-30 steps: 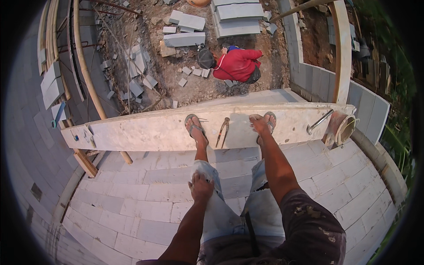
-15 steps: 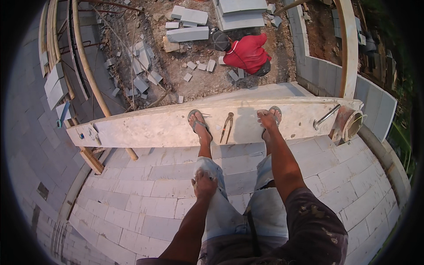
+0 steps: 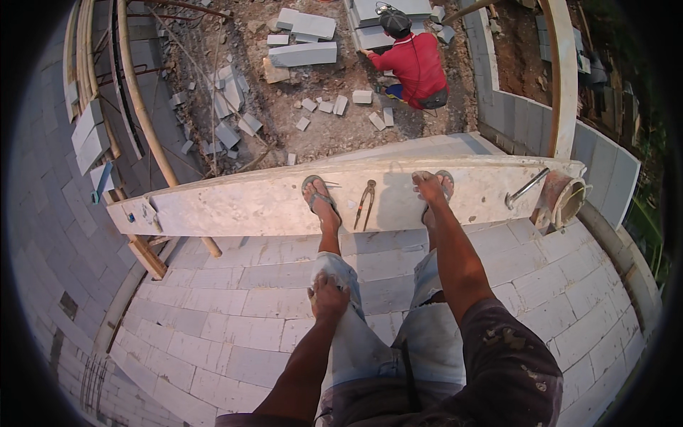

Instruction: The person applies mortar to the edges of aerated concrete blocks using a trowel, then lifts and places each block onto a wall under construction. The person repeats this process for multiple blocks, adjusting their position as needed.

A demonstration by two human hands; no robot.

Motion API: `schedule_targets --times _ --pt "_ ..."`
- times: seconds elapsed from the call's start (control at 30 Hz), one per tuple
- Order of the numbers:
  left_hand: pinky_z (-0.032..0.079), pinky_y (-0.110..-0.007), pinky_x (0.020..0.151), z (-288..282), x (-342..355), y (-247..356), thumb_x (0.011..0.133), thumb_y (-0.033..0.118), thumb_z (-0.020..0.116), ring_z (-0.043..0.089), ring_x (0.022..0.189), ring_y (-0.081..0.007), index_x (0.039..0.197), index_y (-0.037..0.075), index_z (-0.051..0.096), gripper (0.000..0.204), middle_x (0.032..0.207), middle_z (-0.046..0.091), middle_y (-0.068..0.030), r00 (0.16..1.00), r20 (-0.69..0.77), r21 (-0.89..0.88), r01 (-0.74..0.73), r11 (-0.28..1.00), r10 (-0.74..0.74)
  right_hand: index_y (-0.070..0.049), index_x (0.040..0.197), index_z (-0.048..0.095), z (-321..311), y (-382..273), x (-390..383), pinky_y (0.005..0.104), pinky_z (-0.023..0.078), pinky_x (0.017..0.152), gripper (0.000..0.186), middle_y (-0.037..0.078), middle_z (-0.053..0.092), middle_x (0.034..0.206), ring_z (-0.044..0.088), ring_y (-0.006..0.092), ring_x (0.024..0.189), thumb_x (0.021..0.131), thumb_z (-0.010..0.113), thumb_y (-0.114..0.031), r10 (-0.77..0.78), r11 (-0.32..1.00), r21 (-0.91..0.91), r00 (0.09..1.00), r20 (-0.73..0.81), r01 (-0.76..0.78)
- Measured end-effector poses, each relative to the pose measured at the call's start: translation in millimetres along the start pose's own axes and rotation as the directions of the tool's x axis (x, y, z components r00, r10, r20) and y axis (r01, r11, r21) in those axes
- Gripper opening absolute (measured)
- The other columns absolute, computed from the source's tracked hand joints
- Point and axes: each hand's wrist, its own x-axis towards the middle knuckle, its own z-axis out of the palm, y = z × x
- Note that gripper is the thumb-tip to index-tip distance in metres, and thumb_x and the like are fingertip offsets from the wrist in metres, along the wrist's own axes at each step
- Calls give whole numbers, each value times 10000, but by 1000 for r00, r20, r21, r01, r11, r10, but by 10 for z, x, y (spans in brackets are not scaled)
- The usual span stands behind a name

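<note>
My left hand (image 3: 329, 297) rests over my left knee, fingers loosely spread on the worn jeans (image 3: 420, 340). Stretched forward, my right hand (image 3: 429, 186) hangs just beside my right sandal (image 3: 447, 183); its fingers are loosely bent and apart, with nothing visible in them. Both my feet stand on a pale, stained plank (image 3: 249, 203). Between them lies a pair of end-cutting pincers (image 3: 366, 203), its jaws pointing away from me. A hammer (image 3: 526, 188) with a metal shaft lies further right on the plank.
A bucket (image 3: 571, 201) lies on its side at the plank's right end. Bamboo poles (image 3: 153, 135) rise at left. Below, a person in a red shirt (image 3: 413, 67) crouches by stacked grey blocks (image 3: 370, 35), with broken block pieces (image 3: 228, 92) around. A block wall (image 3: 242, 309) lies beneath me.
The person below has shifted up and right, now reaching toward the stacked blocks, and a small block shows where they crouched. My right hand has moved slightly away from me; my left stays put.
</note>
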Motion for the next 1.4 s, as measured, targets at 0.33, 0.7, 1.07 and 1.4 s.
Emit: schedule_targets --times 0.33,0.7,1.07,1.4 --pt "239 -532 1157 123 27 -93 862 442 623 309 1431 -280 1342 80 540 607 1513 372 -141 999 -30 19 -21 1000 22 -117 1080 651 12 -11 52 285 484 600 317 -32 619 894 601 104 741 924 624 -391 27 999 48 1000 -15 -26" --pt "267 -527 1143 106 7 -93 843 390 657 348 1408 -304 1298 50 570 575 1496 395 -165 997 -68 -14 -46 999 44 -28 1037 681 200 -257 52 287 468 530 348 69 661 748 613 132 607 880 662 -338 -27 990 136 997 -70 36" --pt "296 -504 1129 102 43 -188 811 359 675 386 1377 -313 1283 53 578 571 1482 413 -172 988 -104 -66 -121 990 114 -11 1155 647 159 -958 614 353 505 731 493 124 680 880 641 224 759 832 722 -376 -133 981 128 987 -90 144" --pt "366 -472 1082 126 71 -362 755 324 754 475 1281 -384 1267 56 584 602 1432 469 -182 973 -204 -168 -141 976 106 -18 1513 180 554 -1760 639 483 444 1019 1155 288 432 1393 463 417 1286 675 838 -463 -480 724 -636 858 -184 268"
